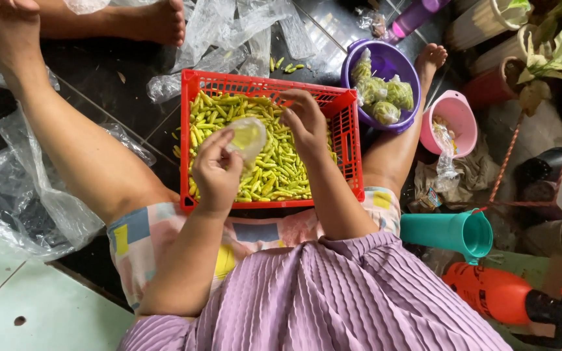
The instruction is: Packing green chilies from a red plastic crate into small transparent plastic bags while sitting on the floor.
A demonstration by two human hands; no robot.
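A red plastic crate [348,144] sits on the dark floor between my legs, full of small yellow-green chillies [274,172]. My left hand [214,170] holds a small clear plastic bag [247,137] with a few chillies in it, just above the crate. My right hand [304,119] hovers over the chillies beside the bag, fingers bent down; whether it holds any chillies is hidden.
A purple bowl [387,62] at the crate's right holds filled chilli bags [385,97]. Beside it are a pink bowl [453,112], a teal jug [453,232], an orange sprayer [499,294] and potted plants [544,55]. Clear plastic sheets [27,195] lie left and behind. Another person's foot [157,19] is top left.
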